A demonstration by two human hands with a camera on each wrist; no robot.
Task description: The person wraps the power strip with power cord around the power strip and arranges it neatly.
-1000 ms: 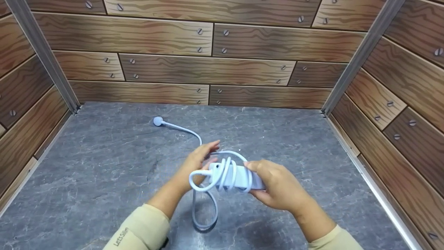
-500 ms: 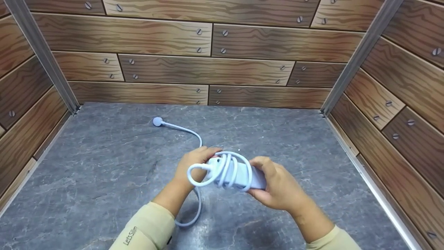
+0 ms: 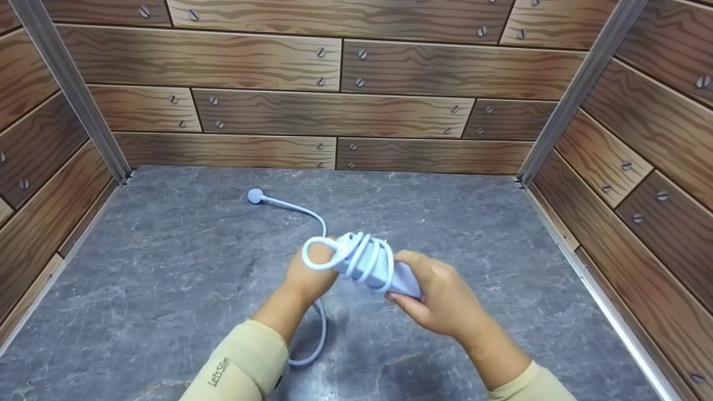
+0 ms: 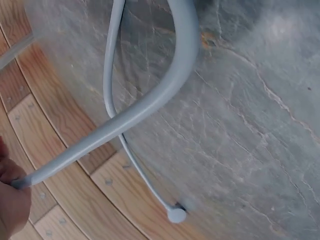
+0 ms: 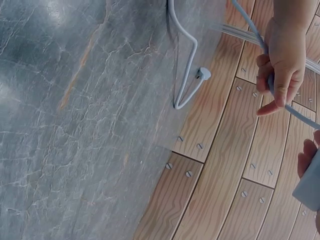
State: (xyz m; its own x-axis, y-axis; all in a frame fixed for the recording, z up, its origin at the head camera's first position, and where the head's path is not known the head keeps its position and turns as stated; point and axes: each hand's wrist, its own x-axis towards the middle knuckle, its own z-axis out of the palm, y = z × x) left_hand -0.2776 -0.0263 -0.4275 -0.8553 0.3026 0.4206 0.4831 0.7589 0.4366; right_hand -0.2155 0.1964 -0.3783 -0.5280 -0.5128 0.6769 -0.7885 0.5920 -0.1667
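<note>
My right hand (image 3: 445,295) grips one end of a pale blue power strip (image 3: 406,281), held tilted above the table. Several turns of its own cord (image 3: 367,262) run round the strip, and a loose loop stands out at the left end. Behind that loop is my left hand (image 3: 307,278), its fingers mostly hidden in the head view. The right wrist view shows the left hand (image 5: 284,62) pinching the cord between thumb and fingers. From there the free cord (image 4: 145,104) hangs in a bend and runs across the table to a round plug (image 3: 255,195).
The grey marble-patterned table (image 3: 167,267) is enclosed by wood-print panels (image 3: 267,111) at the back and sides. Metal posts (image 3: 83,106) stand at the back corners, and a metal strip (image 3: 607,312) runs along the right edge.
My left hand has gone from spread fingers to pinching the cord and moved behind the strip. The strip's left end has tilted up. The plug stays put.
</note>
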